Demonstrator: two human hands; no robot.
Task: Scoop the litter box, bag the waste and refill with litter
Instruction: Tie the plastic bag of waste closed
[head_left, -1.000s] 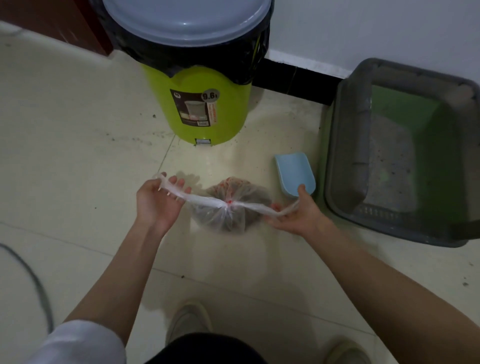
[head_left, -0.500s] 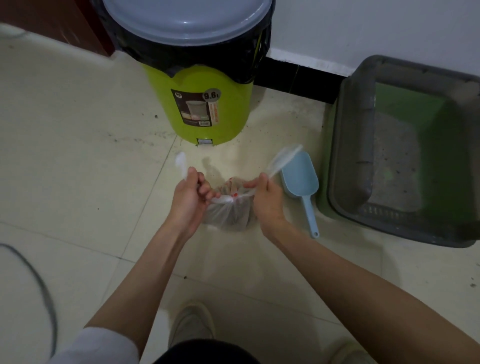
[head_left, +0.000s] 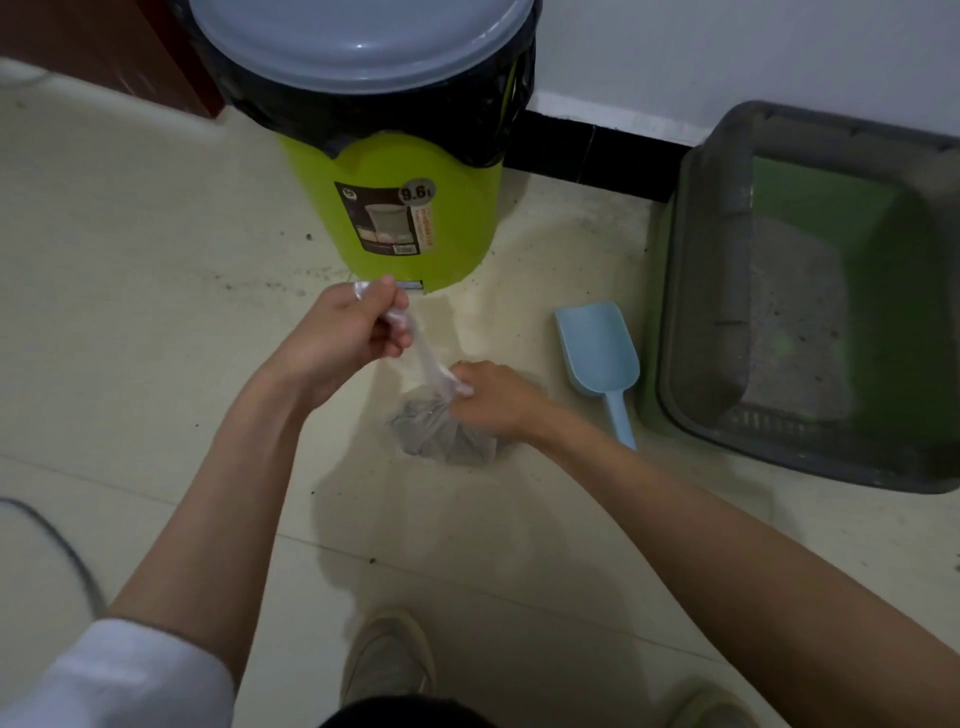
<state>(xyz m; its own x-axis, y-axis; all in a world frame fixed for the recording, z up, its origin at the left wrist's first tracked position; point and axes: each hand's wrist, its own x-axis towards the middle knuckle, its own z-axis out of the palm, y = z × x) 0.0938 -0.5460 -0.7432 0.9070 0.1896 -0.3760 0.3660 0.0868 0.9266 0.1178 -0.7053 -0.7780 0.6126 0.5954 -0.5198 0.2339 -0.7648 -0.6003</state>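
Nearest us are our 2 shoes (head_left: 387, 662) on the tiled floor (head_left: 156, 364), with both forearms reaching forward and down. We judge that we are at the bagging step: the scooping looks done and the clear bag (head_left: 441, 434) of grey clumps sits on the floor between our hands, its neck drawn into a twisted strand.

Our right hand (head_left: 491, 397) is low, knuckles up, fingers curled tight around the neck just above the load. Our left hand (head_left: 345, 335) is higher and further out, closed in a fist on the free end of the strand, pulling it up and away so the plastic runs taut between the 2 hands.

The next move, we think, calls for finishing the knot, then lifting the bag to the bin; the lid is down, so it must be opened first. Refilling comes after; no litter supply is in view.

Just right of the bag lies the blue scoop (head_left: 597, 353), handle toward us. Beyond it stands the grey litter box (head_left: 810, 291), holding a thin layer of litter. Furthest, the green bin (head_left: 395, 218) stands by the wall.
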